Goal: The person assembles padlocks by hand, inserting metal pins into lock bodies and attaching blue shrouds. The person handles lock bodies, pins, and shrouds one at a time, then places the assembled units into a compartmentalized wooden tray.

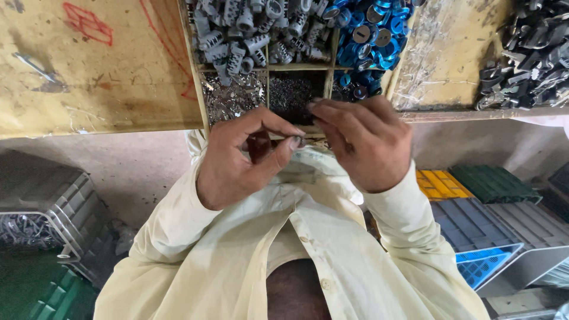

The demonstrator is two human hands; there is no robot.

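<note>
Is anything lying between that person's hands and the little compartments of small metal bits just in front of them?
Nothing visible does. The left hand pinches a small grey part, and the right hand hangs at the near edge of the divided tray, its fingers over the dark compartment.

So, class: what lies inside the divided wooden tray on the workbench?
The wooden tray holds grey metal fittings, blue round caps, silvery bits and dark small parts. The left hand and right hand cover its near edge.

Scratched matt wooden worktop (89, 89), glossy blue metal caps (373, 29), dull grey metal fittings (249, 29), cream cloth shirt (237, 255)
</note>
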